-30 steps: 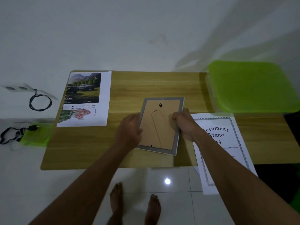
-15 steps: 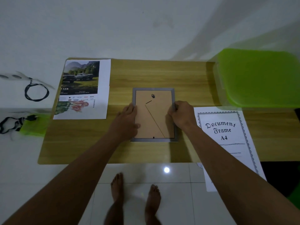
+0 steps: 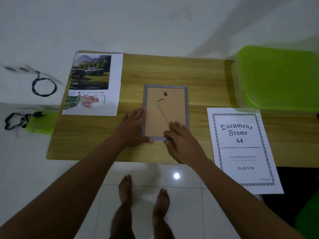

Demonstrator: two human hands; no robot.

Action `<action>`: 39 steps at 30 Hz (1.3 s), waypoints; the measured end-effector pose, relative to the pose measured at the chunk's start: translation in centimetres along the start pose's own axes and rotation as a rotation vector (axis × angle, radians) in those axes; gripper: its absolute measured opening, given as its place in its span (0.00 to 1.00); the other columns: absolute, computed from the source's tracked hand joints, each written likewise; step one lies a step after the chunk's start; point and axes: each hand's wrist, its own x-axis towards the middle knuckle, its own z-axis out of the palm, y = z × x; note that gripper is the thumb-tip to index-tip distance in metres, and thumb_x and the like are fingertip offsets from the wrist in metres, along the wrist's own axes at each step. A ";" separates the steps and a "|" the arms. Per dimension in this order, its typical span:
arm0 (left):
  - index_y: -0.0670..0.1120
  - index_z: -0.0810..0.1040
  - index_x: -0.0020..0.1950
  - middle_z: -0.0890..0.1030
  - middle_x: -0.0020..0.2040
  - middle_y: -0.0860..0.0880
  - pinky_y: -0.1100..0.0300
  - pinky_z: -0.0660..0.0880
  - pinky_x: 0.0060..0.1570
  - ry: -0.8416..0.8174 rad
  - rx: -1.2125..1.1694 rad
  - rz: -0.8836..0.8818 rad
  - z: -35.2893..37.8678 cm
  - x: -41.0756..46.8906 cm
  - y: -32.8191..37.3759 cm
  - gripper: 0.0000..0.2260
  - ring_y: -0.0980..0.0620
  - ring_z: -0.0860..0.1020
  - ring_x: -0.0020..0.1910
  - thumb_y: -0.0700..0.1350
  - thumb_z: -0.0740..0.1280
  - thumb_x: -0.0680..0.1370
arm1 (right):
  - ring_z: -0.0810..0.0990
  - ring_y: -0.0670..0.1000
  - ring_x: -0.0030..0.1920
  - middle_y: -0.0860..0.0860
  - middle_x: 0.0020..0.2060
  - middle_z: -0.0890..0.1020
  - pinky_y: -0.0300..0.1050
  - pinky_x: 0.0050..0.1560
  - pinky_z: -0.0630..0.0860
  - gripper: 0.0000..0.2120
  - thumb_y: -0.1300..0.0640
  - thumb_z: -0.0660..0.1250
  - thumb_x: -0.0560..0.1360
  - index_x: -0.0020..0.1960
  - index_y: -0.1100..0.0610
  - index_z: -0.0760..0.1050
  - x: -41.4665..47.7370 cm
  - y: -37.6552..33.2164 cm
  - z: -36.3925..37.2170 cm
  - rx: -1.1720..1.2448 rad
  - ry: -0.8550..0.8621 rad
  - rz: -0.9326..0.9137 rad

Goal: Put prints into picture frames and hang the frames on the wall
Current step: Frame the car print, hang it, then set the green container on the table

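A small grey picture frame (image 3: pixel 186 107) lies face down on the wooden table (image 3: pixel 172 71), its brown backing board and a black hanger hook facing up. My left hand (image 3: pixel 133 126) rests flat against the frame's lower left edge, thumb at the bottom corner. My right hand (image 3: pixel 181 138) lies over the lower right corner, fingertips pinching at a small dark tab on the bottom edge. A truck-and-mountains print (image 3: pixel 92 73) lies at the table's left, over a floral print (image 3: pixel 82 102). A white "Document Frame A4" sheet (image 3: pixel 241 149) lies at the right, hanging past the table's front edge.
A lime-green plastic box lid (image 3: pixel 279 76) covers the table's right rear corner. Left of the table, on the white floor, lie a black cord loop (image 3: pixel 44 87) and a small green pouch with a black strap (image 3: pixel 41 122). My bare feet (image 3: pixel 143 192) stand on tiles below the table.
The frame was lifted and tilted a second ago; now it lies flat and square on the table. My right hand slid from the right edge down to the bottom right corner.
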 end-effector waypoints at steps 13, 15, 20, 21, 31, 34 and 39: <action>0.46 0.39 0.79 0.40 0.80 0.48 0.46 0.41 0.74 0.013 -0.025 -0.014 0.2 0.4 0.0 0.55 0.48 0.39 0.78 0.67 0.70 0.68 | 0.75 0.57 0.67 0.56 0.63 0.79 0.67 0.71 0.63 0.10 0.64 0.67 0.73 0.54 0.59 0.80 0.5 -1.1 0.9 0.057 0.043 0.114; 0.46 0.39 0.79 0.40 0.80 0.48 0.47 0.41 0.74 0.009 -0.024 -0.021 0.1 0.3 0.1 0.54 0.48 0.39 0.78 0.66 0.70 0.68 | 0.75 0.55 0.65 0.55 0.62 0.77 0.65 0.70 0.64 0.14 0.65 0.70 0.69 0.54 0.58 0.79 0.8 -1.3 0.6 0.040 0.002 0.130; 0.46 0.39 0.79 0.41 0.80 0.48 0.47 0.41 0.74 0.008 -0.023 -0.025 -0.1 0.3 0.3 0.54 0.48 0.39 0.78 0.66 0.70 0.69 | 0.73 0.54 0.67 0.54 0.63 0.77 0.63 0.71 0.62 0.17 0.65 0.71 0.67 0.55 0.57 0.79 1.1 -1.6 0.5 0.018 -0.037 0.160; 0.46 0.39 0.79 0.41 0.80 0.48 0.47 0.41 0.74 0.009 -0.026 -0.026 -0.2 0.3 0.3 0.54 0.48 0.39 0.78 0.66 0.70 0.68 | 0.73 0.54 0.67 0.54 0.62 0.77 0.62 0.71 0.62 0.17 0.66 0.71 0.66 0.55 0.57 0.79 1.1 -1.6 0.5 0.019 -0.031 0.164; 0.47 0.40 0.79 0.41 0.80 0.48 0.46 0.42 0.75 0.014 -0.042 -0.021 0.0 0.2 0.1 0.54 0.48 0.39 0.78 0.65 0.71 0.69 | 0.75 0.55 0.63 0.55 0.61 0.77 0.63 0.68 0.66 0.17 0.65 0.72 0.65 0.54 0.57 0.80 1.2 -1.7 0.2 -0.011 -0.009 0.151; 0.47 0.40 0.79 0.41 0.80 0.48 0.46 0.42 0.75 0.015 -0.045 -0.022 0.0 0.3 0.0 0.53 0.48 0.39 0.78 0.66 0.70 0.69 | 0.76 0.55 0.63 0.54 0.61 0.77 0.63 0.68 0.66 0.18 0.64 0.72 0.66 0.55 0.56 0.80 1.1 -1.7 0.2 -0.018 -0.026 0.148; 0.48 0.40 0.79 0.42 0.80 0.49 0.47 0.42 0.75 0.056 -0.106 -0.017 0.1 0.2 -0.1 0.54 0.50 0.41 0.78 0.65 0.72 0.68 | 0.77 0.57 0.58 0.56 0.58 0.78 0.51 0.60 0.74 0.17 0.62 0.71 0.70 0.58 0.59 0.77 1.1 -1.7 -0.6 0.032 0.075 0.150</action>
